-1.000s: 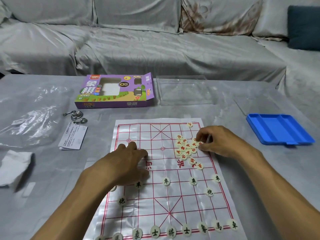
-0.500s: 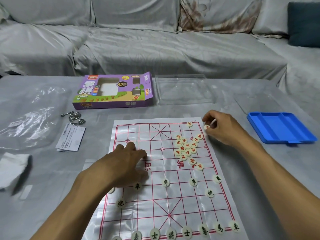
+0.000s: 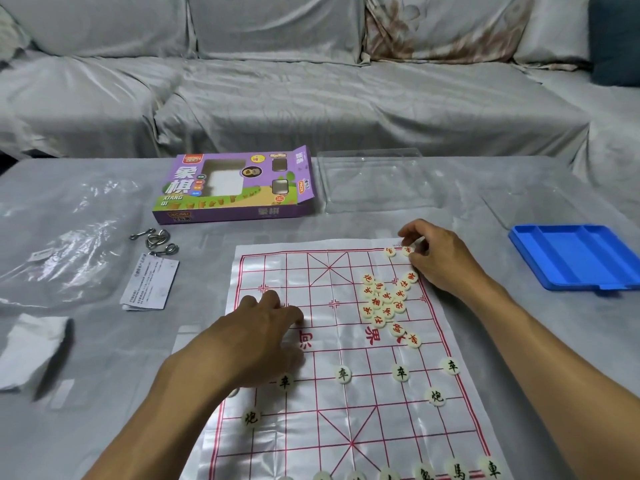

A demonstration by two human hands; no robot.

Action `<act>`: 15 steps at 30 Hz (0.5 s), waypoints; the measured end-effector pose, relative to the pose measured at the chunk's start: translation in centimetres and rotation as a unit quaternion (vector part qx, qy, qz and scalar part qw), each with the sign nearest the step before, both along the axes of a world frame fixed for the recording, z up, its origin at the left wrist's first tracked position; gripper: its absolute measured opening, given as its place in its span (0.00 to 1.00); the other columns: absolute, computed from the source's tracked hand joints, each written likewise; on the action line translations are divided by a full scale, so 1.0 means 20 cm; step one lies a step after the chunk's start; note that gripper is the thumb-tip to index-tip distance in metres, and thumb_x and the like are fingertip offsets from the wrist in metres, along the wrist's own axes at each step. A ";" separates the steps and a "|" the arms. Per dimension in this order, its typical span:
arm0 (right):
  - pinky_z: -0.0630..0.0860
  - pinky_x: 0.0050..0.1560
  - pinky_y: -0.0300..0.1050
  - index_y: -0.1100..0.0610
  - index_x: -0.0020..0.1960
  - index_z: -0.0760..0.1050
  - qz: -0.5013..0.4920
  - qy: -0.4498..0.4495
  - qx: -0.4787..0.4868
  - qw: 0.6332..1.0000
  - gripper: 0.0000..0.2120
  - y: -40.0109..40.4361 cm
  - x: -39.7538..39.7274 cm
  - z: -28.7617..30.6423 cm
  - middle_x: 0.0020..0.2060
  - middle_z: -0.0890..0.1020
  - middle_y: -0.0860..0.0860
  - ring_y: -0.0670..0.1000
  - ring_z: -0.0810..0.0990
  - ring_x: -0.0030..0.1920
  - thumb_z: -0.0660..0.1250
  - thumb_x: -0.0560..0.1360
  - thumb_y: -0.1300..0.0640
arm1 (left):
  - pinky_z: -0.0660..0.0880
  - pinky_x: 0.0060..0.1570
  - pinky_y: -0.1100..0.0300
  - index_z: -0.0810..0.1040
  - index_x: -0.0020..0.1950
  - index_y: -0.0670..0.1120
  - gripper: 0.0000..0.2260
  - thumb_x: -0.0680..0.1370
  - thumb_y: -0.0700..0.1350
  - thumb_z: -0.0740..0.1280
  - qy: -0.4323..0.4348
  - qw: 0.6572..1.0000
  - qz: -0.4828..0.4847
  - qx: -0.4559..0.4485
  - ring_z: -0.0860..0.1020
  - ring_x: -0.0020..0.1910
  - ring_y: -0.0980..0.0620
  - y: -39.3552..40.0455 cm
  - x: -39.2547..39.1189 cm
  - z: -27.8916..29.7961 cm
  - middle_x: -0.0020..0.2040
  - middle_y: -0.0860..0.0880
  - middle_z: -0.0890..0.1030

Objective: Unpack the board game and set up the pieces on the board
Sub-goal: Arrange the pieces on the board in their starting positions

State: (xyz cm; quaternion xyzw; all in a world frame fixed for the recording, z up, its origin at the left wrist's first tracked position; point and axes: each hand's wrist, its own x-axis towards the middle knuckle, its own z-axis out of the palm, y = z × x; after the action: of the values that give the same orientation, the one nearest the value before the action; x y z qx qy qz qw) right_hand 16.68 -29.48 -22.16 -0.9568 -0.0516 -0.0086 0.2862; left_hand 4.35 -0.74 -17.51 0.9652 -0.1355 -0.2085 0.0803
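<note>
A glossy paper xiangqi board (image 3: 332, 403) with red lines lies on the table. Black-lettered round pieces (image 3: 401, 373) stand on its near half. A heap of red-lettered pieces (image 3: 384, 299) lies right of the middle. One red piece (image 3: 390, 251) stands on the far row near the right corner. My right hand (image 3: 440, 258) pinches another red piece (image 3: 408, 250) at the far right corner of the board. My left hand (image 3: 256, 337) rests flat on the left side of the board, fingers straight.
The purple game box (image 3: 239, 185) lies behind the board, with a clear plastic lid (image 3: 374, 181) to its right. A blue tray (image 3: 575, 256) sits at the right. A leaflet (image 3: 149, 282), metal rings (image 3: 152, 239), a plastic bag (image 3: 62, 237) and white tissue (image 3: 31, 344) lie left.
My right hand left the heap with a red piece and carried it to the far right corner of the board. My left hand stayed on the board.
</note>
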 end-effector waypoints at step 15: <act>0.79 0.56 0.47 0.42 0.58 0.73 0.077 0.115 -0.014 0.990 0.17 -0.09 -0.07 0.14 0.56 0.76 0.43 0.48 0.76 0.56 0.66 0.77 0.63 | 0.72 0.60 0.53 0.63 0.71 0.59 0.24 0.77 0.61 0.62 0.010 1.000 0.003 0.007 0.64 0.66 0.51 -0.01 0.00 0.00 0.68 0.54 0.64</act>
State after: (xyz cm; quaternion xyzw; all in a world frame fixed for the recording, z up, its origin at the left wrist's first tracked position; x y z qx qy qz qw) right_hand 15.22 -31.33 -19.41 -0.9484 -0.0923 0.1240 0.2769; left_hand 4.36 -0.86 -17.54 0.9639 -0.1305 -0.2193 0.0757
